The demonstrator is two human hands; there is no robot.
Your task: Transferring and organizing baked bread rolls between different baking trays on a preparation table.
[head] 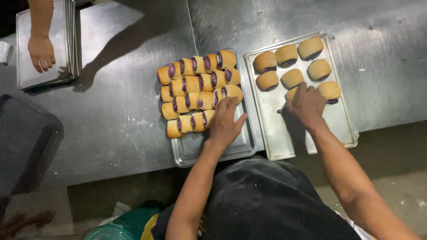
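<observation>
Two metal trays lie side by side on a steel table. The left tray (195,153) holds several golden rolls with purple filling (195,89) packed in rows. My left hand (224,122) rests on the rolls at the lower right of that cluster, fingers curled over one. The right tray (307,133) carries several spaced rolls (291,66) at its far end. My right hand (306,104) presses down on a roll (291,94) in the second row there, covering most of it.
Another person's hand (41,52) rests on a stack of empty metal trays (26,71) at the far left. A dark bin (26,142) stands left of the table. A green container (129,224) sits on the floor below.
</observation>
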